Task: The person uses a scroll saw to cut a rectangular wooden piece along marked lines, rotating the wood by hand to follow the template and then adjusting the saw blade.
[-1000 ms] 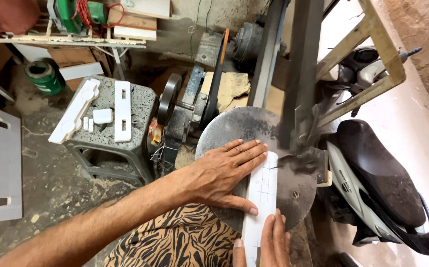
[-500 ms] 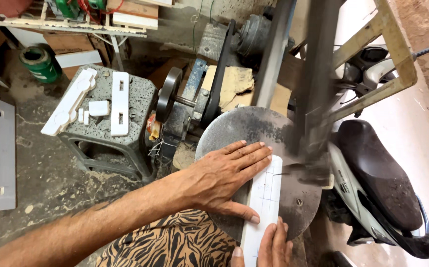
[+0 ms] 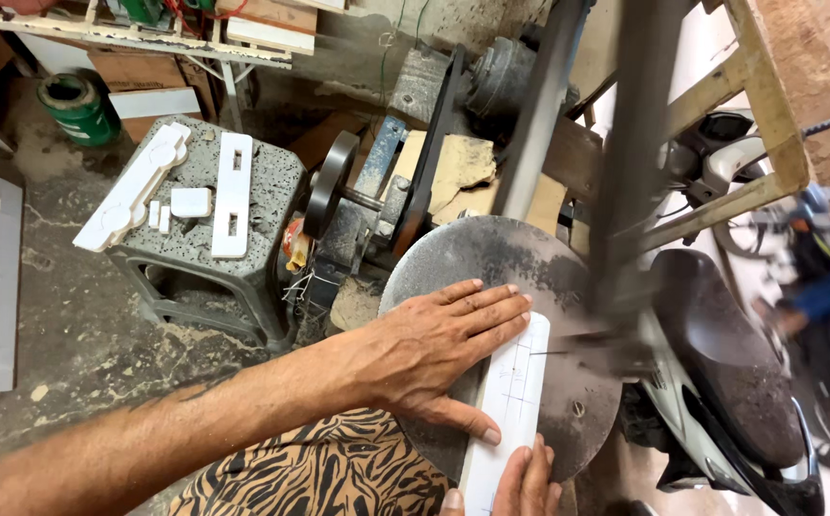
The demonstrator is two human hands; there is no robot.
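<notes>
Landmark: the round, dark, dusty metal saw surface [image 3: 491,277], set among belts and pulleys.
White strip: a long flat white board strip with pencil lines [image 3: 510,406] lies on the near right part of that surface, its far end at the blurred saw blade [image 3: 615,239].
Left hand [image 3: 434,354]: flat on the surface, fingers together and straight, pressed along the strip's left edge, thumb across its near part.
Right hand [image 3: 520,483]: at the near rim of the surface, fingers laid on the strip's near end; whether they curl under it I cannot tell.
Stool: a speckled grey plastic stool [image 3: 209,234], left of the surface, carries white cut-out pieces [image 3: 185,191].
Floor: cracked dusty concrete [image 3: 61,325], left of the surface.
Tin: a green paint tin [image 3: 75,107], far left of the surface.
Scooter: a black scooter seat [image 3: 730,363], just right of the surface.
</notes>
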